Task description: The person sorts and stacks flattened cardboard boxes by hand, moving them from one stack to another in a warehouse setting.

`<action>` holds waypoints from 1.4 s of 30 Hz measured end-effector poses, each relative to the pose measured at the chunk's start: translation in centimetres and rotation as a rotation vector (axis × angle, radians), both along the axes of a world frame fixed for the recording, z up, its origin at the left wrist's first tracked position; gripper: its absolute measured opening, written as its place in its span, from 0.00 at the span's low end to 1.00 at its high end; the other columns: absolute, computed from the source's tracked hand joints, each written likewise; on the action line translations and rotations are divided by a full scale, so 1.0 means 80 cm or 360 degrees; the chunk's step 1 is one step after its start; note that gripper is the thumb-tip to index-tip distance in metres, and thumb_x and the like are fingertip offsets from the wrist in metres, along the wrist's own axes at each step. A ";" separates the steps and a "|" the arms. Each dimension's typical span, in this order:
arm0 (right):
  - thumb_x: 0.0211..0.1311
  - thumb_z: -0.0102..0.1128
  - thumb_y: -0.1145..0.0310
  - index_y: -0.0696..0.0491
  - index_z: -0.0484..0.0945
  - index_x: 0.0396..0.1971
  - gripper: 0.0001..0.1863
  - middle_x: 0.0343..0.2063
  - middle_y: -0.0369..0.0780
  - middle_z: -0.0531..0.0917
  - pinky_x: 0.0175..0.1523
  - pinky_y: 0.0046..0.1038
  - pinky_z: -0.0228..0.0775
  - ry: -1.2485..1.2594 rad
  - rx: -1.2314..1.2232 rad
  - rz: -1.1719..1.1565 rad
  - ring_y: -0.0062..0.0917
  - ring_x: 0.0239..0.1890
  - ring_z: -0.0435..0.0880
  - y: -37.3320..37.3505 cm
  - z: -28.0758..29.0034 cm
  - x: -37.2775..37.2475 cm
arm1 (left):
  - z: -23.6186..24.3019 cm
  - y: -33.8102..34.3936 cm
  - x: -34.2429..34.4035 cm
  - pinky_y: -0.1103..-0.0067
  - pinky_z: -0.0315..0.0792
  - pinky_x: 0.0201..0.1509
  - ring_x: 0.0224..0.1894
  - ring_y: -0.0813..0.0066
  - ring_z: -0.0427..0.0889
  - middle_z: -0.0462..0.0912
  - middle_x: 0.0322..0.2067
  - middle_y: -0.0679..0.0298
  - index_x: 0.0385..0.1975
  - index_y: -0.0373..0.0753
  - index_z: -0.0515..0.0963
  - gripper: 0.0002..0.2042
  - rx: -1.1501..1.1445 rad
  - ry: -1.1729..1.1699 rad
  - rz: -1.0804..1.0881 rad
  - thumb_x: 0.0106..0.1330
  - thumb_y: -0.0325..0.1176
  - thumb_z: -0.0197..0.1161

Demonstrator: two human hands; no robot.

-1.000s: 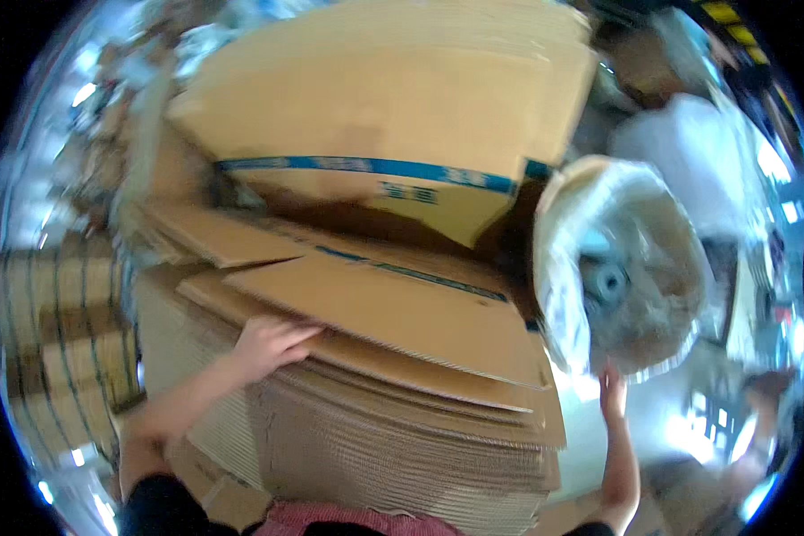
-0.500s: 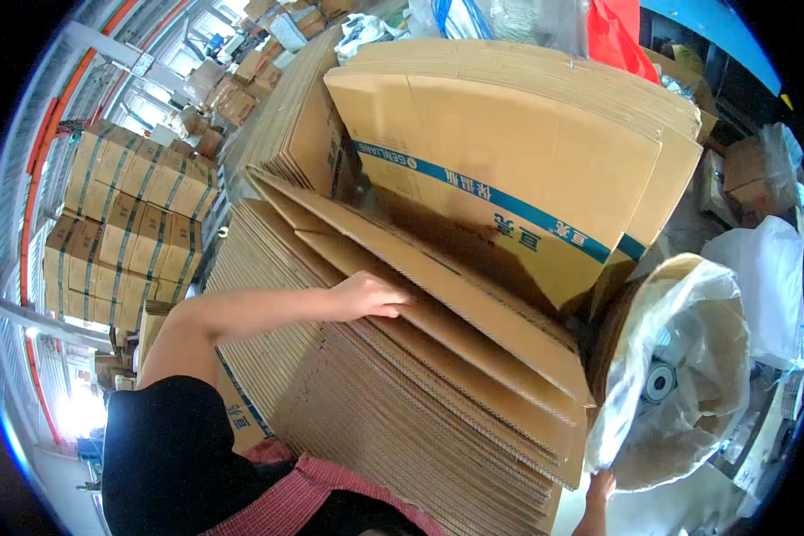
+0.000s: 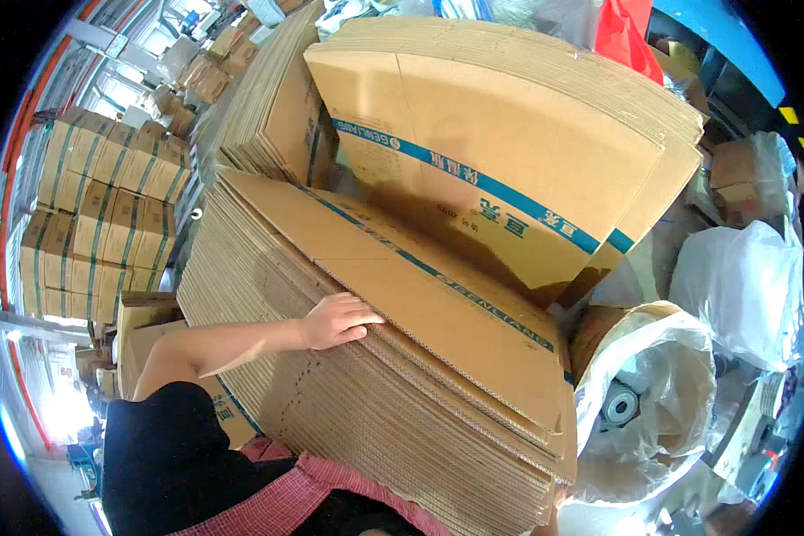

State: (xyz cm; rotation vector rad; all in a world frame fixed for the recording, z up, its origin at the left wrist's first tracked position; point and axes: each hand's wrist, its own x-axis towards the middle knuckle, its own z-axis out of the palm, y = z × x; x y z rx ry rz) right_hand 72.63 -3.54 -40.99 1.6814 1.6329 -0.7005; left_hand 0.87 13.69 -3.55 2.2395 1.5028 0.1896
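Observation:
My left hand (image 3: 341, 320) lies at the top edges of a long row of flattened cardboard boxes (image 3: 357, 411), its fingers curled over the edge of one flattened cardboard box (image 3: 473, 330). That box leans away from me and shows a blue printed band. Behind it stands another upright bundle of flattened boxes (image 3: 500, 134), also with a blue band. Of my right hand (image 3: 547, 529) only a sliver shows at the lower edge, by the near right corner of the row; its fingers are hidden.
On the right stands a round bin (image 3: 697, 393) lined with clear plastic, with a grey round part (image 3: 620, 405) inside. A white plastic bag (image 3: 741, 286) sits beyond it. Strapped cartons (image 3: 107, 214) are piled at the left. A red bag (image 3: 623, 40) lies at the back.
The lifted flattened boxes have come down closer against the row, and the front one's blue band now shows. My left hand has moved slightly left and down; my right hand has dropped mostly out of sight.

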 end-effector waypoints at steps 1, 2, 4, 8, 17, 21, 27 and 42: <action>0.61 0.56 0.68 0.55 0.83 0.35 0.10 0.37 0.46 0.83 0.46 0.32 0.76 0.0000 0.0011 -0.0010 0.34 0.42 0.83 0.007 0.004 -0.007 | -0.002 -0.004 0.002 0.70 0.70 0.50 0.43 0.63 0.77 0.80 0.42 0.62 0.46 0.43 0.78 0.12 0.0163 -0.0042 -0.0003 0.64 0.35 0.56; 0.61 0.56 0.68 0.55 0.83 0.35 0.10 0.37 0.46 0.83 0.46 0.32 0.76 -0.0010 0.0022 -0.0014 0.34 0.42 0.83 0.014 0.006 -0.011 | -0.002 -0.004 0.002 0.70 0.70 0.50 0.43 0.63 0.77 0.80 0.42 0.62 0.46 0.43 0.78 0.12 0.0159 -0.0027 0.0001 0.64 0.35 0.56; 0.61 0.55 0.68 0.55 0.83 0.35 0.10 0.37 0.46 0.83 0.46 0.32 0.76 -0.0036 0.0031 -0.0018 0.33 0.42 0.83 0.024 0.013 -0.013 | 0.000 -0.004 0.000 0.66 0.67 0.54 0.48 0.64 0.73 0.75 0.49 0.62 0.50 0.44 0.75 0.15 0.0109 0.0037 -0.0100 0.63 0.36 0.57; 0.62 0.54 0.68 0.56 0.83 0.35 0.10 0.37 0.45 0.83 0.47 0.32 0.75 -0.0076 0.0053 -0.0029 0.33 0.42 0.83 0.037 0.025 -0.011 | -0.002 -0.028 -0.027 0.54 0.54 0.62 0.59 0.60 0.64 0.63 0.61 0.61 0.57 0.45 0.69 0.26 0.0448 0.0249 0.0132 0.63 0.52 0.55; 0.64 0.52 0.68 0.56 0.82 0.36 0.11 0.37 0.45 0.83 0.47 0.31 0.75 0.0009 0.0136 -0.0333 0.32 0.41 0.83 0.020 0.104 -0.001 | 0.012 -0.006 -0.029 0.60 0.55 0.61 0.52 0.62 0.69 0.72 0.51 0.65 0.53 0.46 0.71 0.25 -0.0044 0.0330 0.0283 0.56 0.50 0.58; 0.65 0.51 0.68 0.57 0.82 0.36 0.11 0.37 0.44 0.83 0.48 0.31 0.75 0.0319 0.0707 -0.0907 0.31 0.41 0.83 0.067 0.185 0.006 | 0.011 -0.001 -0.026 0.66 0.60 0.56 0.49 0.66 0.70 0.73 0.46 0.68 0.50 0.47 0.73 0.25 0.0025 0.0350 0.0286 0.50 0.42 0.66; 0.66 0.49 0.68 0.57 0.81 0.37 0.12 0.36 0.44 0.83 0.48 0.31 0.75 0.1356 0.1626 -0.1149 0.30 0.41 0.82 0.285 0.442 -0.175 | 0.018 -0.004 -0.032 0.66 0.61 0.56 0.50 0.66 0.71 0.74 0.45 0.68 0.48 0.46 0.73 0.22 0.0197 0.0361 0.0340 0.54 0.45 0.66; 0.72 0.39 0.57 0.57 0.72 0.34 0.18 0.27 0.54 0.80 0.35 0.48 0.69 0.1391 0.1047 0.0426 0.53 0.31 0.78 0.339 0.476 -0.756 | 0.071 -0.366 -0.222 0.45 0.30 0.70 0.74 0.64 0.41 0.49 0.71 0.68 0.67 0.51 0.59 0.31 -0.0191 0.0712 0.1663 0.63 0.43 0.60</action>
